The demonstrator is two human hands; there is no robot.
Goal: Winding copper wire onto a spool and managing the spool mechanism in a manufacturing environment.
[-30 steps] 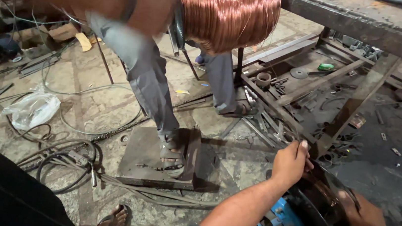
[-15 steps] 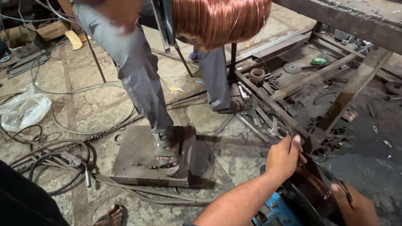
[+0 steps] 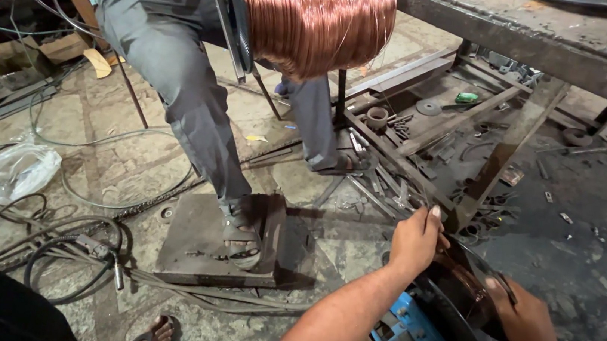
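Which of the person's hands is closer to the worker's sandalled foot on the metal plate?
The left. The left hand rests on the near edge of the dark round coil, just right of the sandalled foot on the metal plate. The right hand grips the coil's far side.

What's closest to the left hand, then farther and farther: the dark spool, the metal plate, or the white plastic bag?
From the left hand:
1. Dark spool, touching, just right.
2. Metal plate, left, under a sandalled foot.
3. White plastic bag, far left.

Large copper wire spool (image 3: 312, 17), seated person's grey-trousered legs (image 3: 177, 82), plastic bag (image 3: 14, 172), black cables (image 3: 69, 259), metal workbench (image 3: 528, 36)
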